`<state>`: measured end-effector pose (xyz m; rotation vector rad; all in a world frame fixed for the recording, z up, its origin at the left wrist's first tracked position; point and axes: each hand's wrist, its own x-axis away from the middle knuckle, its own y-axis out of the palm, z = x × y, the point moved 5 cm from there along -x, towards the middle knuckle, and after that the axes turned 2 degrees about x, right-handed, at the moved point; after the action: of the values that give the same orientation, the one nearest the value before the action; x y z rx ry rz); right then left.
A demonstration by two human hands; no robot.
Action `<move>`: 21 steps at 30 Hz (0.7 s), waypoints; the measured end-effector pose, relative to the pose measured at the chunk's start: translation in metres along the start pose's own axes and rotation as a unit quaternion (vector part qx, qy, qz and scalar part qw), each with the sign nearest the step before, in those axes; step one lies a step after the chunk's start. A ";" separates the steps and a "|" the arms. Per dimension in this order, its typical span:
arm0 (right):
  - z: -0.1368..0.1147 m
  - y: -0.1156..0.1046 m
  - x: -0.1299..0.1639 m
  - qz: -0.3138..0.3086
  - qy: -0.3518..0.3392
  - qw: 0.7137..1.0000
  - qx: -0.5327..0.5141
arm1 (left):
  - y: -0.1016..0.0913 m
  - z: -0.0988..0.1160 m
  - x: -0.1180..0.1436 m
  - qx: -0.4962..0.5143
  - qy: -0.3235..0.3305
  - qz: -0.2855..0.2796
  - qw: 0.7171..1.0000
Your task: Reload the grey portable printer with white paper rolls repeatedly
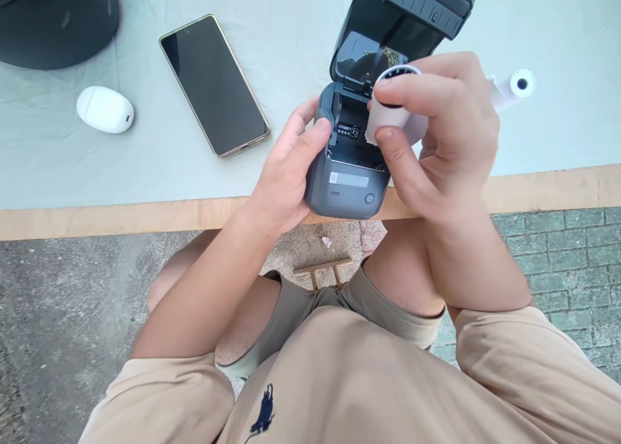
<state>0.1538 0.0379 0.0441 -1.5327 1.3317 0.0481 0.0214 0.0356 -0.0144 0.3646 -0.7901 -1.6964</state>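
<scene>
A dark grey label printer (349, 188) stands near the table's front edge with its lid (412, 17) swung up, showing the inner compartment. My left hand (295, 159) grips the printer's left side, thumb on its upper edge. Between the thumb and fingers of my right hand (446, 120) is a white paper roll (388, 117), tilted over the right part of the open compartment. The roll's dark core faces up. Some of the roll is hidden behind my fingers.
A second thin paper roll (521, 83) lies behind my right hand. To the left are a smartphone (213, 85), a white earbud case (105, 109) and a black rounded object (58, 23). The table's wooden edge (121, 217) runs in front of me.
</scene>
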 end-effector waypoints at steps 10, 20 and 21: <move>0.006 0.002 0.001 -0.051 0.096 0.994 0.010 | 0.004 0.003 0.003 -0.013 0.007 0.006 1.000; 0.004 0.001 0.001 -0.034 0.068 0.994 0.075 | 0.005 0.003 0.005 -0.037 0.002 0.022 0.999; 0.006 0.003 0.002 -0.054 0.080 0.992 0.084 | 0.005 0.003 0.005 -0.043 0.002 0.022 0.999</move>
<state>0.1553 0.0414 0.0381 -1.4863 1.3402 -0.2547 0.0218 0.0312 -0.0083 0.2886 -0.7150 -1.6827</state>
